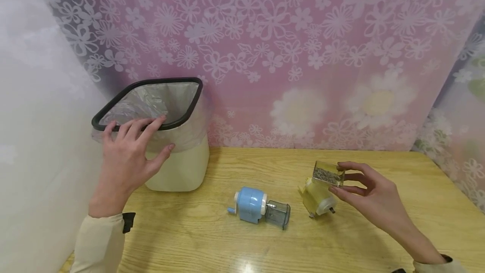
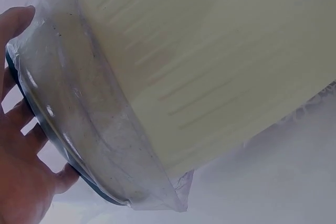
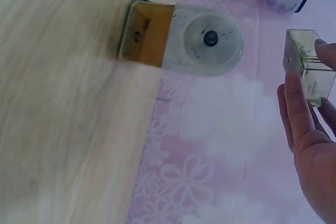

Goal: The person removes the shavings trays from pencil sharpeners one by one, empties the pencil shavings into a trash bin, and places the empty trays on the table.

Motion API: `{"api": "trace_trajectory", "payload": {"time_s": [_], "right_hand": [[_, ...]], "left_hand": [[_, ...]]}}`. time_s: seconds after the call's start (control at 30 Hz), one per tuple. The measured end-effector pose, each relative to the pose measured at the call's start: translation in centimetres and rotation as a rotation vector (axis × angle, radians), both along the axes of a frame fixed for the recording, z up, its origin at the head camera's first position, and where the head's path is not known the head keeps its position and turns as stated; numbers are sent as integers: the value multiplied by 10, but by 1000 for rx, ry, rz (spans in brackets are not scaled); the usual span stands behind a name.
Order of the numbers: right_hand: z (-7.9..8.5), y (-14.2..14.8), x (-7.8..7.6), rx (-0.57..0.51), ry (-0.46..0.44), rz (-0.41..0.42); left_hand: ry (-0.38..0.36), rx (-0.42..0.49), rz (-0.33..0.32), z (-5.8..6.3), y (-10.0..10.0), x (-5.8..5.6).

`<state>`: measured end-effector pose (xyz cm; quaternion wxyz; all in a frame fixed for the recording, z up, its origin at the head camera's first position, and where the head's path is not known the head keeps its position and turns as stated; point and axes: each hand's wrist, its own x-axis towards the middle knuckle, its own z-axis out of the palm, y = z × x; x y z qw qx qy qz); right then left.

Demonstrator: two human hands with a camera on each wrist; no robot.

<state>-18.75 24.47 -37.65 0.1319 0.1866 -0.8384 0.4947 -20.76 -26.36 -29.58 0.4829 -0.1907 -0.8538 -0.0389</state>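
Shavings [image 1: 326,176] loose in a small clear drawer [image 3: 311,74], pinched between thumb and fingertips of the right hand [image 1: 373,195], held near but apart from the yellow sharpener [image 1: 318,197] at the right of the table [image 1: 265,247]. Likely spill from any tilt or jolt, with no cover visible over the contents and the bin [image 1: 178,174] well apart on the left. Perhaps also a slip — smooth plastic walls, contact mostly at the fingertips. Fingers of the left hand [image 1: 130,148] hooked over the black rim [image 1: 166,80], thumb spread apart on the outer side by the liner [image 1: 191,134]; from a hard pull there, possibly a shifted bin or a loosened liner. Between the hands, the blue sharpener [image 1: 250,204], grey clear box jutting from one end — easily knocked by a low sweep of the drawer, or dusted by dropped bits.
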Motion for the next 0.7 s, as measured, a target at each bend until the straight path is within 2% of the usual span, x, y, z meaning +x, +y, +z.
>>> {"api": "trace_trajectory", "payload": {"time_s": [0.3,0.7], "right_hand": [[2,-12,-12,-5,6,25],[5,-22,-22,-19,-4,21]], "left_hand": [[-20,8,-19,2,-2,1],[-38,8,2,2,-10,5]]}}
